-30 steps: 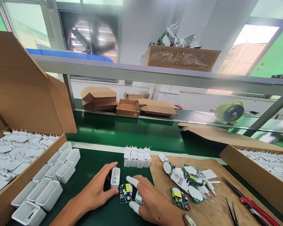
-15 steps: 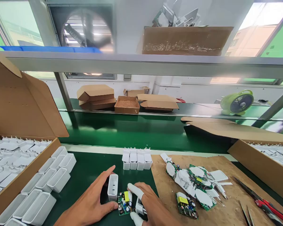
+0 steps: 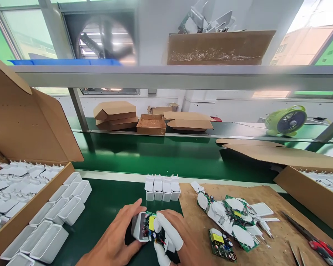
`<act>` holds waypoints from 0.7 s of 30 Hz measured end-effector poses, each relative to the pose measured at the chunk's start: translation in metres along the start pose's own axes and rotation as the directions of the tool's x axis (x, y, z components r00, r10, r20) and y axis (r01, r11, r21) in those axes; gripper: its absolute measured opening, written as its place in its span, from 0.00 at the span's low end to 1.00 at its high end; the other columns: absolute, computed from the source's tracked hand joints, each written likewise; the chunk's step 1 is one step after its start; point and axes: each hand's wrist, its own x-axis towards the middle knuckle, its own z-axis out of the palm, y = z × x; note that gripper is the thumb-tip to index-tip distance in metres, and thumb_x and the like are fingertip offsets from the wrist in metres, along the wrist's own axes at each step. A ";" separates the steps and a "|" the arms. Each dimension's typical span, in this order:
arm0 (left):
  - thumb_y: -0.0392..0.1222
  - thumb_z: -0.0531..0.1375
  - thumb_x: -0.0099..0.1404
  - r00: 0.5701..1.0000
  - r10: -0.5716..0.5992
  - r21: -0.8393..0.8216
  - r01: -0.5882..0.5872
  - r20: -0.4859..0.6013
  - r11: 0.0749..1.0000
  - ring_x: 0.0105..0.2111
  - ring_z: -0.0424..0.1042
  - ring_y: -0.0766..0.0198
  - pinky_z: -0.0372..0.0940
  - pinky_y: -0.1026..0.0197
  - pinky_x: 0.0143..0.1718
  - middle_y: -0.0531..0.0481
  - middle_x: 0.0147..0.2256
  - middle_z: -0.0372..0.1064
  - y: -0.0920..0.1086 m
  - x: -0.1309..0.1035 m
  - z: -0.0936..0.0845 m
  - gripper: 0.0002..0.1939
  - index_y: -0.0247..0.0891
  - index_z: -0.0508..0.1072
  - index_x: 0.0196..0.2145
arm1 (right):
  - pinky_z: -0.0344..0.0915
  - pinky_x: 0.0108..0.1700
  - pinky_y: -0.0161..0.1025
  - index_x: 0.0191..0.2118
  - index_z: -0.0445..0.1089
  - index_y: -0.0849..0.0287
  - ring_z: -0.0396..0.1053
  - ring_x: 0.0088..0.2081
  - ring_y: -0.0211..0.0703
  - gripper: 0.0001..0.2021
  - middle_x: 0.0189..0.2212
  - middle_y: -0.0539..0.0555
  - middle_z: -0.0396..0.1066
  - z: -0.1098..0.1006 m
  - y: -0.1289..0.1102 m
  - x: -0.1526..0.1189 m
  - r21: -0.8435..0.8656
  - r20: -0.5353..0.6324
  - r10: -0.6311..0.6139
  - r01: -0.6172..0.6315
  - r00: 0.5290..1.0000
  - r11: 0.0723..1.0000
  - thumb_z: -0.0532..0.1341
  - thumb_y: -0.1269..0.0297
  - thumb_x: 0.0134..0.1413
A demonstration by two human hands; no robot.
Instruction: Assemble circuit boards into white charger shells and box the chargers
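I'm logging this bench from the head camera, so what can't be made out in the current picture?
All in the head view:
White case, closed end: turned away toward the left hand.
White piece: partly covered by the right hand.
Circuit board, markings: too small.
Tweezers, near ends: cut off by the bottom edge.
Carton on the right: cut off by the right edge.

From my screen I can read no lettering, number or sign anywhere, including on the cartons left of the green fan.
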 end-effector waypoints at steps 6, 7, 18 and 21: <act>0.37 0.59 0.74 1.000 -0.003 0.046 0.003 0.002 0.999 0.66 0.61 0.48 0.62 0.40 0.67 0.44 0.66 0.63 0.001 -0.003 0.000 0.44 0.58 0.36 0.75 | 0.72 0.59 0.51 0.75 0.40 0.55 0.69 0.59 0.59 0.47 0.58 0.64 0.69 0.003 0.001 -0.002 -0.023 0.017 0.002 -0.002 1.000 1.000 0.57 0.75 0.50; 0.37 0.59 0.74 1.000 -0.005 0.049 0.004 0.001 0.999 0.66 0.61 0.48 0.62 0.40 0.67 0.44 0.66 0.63 0.000 -0.003 0.001 0.44 0.58 0.36 0.75 | 0.73 0.58 0.51 0.75 0.39 0.55 0.69 0.59 0.60 0.48 0.58 0.64 0.69 0.003 0.000 -0.001 -0.030 0.026 0.009 -0.008 1.000 1.000 0.57 0.76 0.48; 0.38 0.56 0.76 1.000 -0.021 0.044 0.020 0.016 0.999 0.67 0.59 0.45 0.63 0.37 0.66 0.42 0.67 0.63 -0.001 -0.004 0.003 0.40 0.55 0.38 0.76 | 0.74 0.56 0.50 0.72 0.47 0.64 0.71 0.55 0.61 0.47 0.54 0.65 0.72 0.004 -0.005 -0.001 -0.132 0.010 -0.002 0.003 1.000 0.991 0.57 0.76 0.41; 0.39 0.56 0.76 0.999 -0.032 0.029 0.031 0.022 0.999 0.67 0.59 0.46 0.62 0.37 0.67 0.44 0.67 0.62 -0.002 -0.005 0.004 0.40 0.57 0.39 0.75 | 0.74 0.56 0.51 0.69 0.52 0.66 0.70 0.56 0.61 0.42 0.54 0.67 0.71 0.008 -0.004 -0.003 -0.153 -0.002 -0.014 0.014 1.000 0.988 0.56 0.76 0.43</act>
